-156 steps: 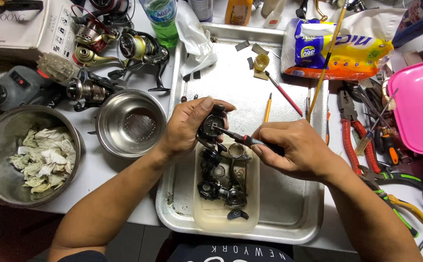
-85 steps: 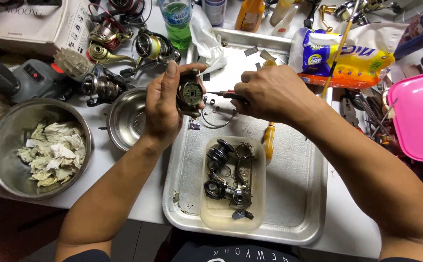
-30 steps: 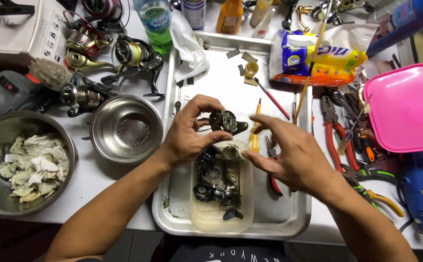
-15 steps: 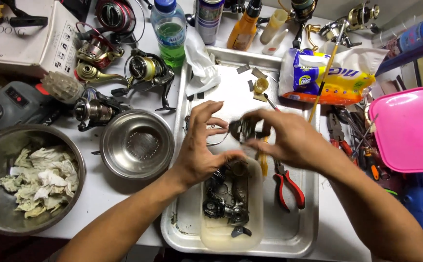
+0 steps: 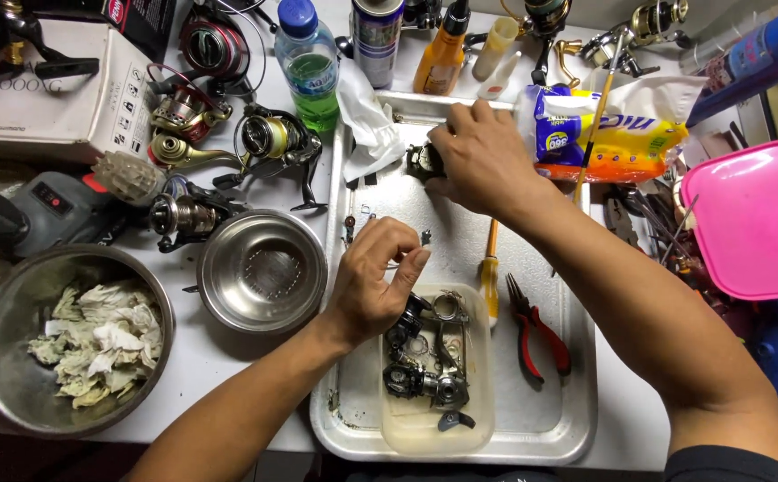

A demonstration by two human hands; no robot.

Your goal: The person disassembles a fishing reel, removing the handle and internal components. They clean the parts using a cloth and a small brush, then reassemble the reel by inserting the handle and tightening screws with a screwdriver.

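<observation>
Change: half a second ago both hands met over the middle of the shallow metal tray [image 5: 576,419], holding the dark round reel part [image 5: 423,161] between them; now they are apart, and the part has gone with the right hand [image 5: 482,161] to the tray's far edge.
Right arm: stretched diagonally across the tray from its near right corner, forearm bare, passing over the yellow-handled screwdriver [image 5: 490,272] and beside the red-handled pliers [image 5: 539,335].
Right fingers: curled down and closed around the reel part, pressing it to the tray floor near the far edge, just beside the white crumpled cloth [image 5: 366,125]. Only the part's left side shows.
Left arm: reaching in from the bench's near edge, wrist bent over the tray's left rim.
Left hand [image 5: 373,281]: hovering above the clear plastic tub of dark reel pieces [image 5: 433,370].
Left fingers: thumb and fingertips pinched together; whether they grip anything cannot be told.
Surroundings: 1 empty steel bowl [image 5: 262,268] just left of the tray, 1 larger steel bowl of soiled wipes [image 5: 63,344] at the bench's near left.
</observation>
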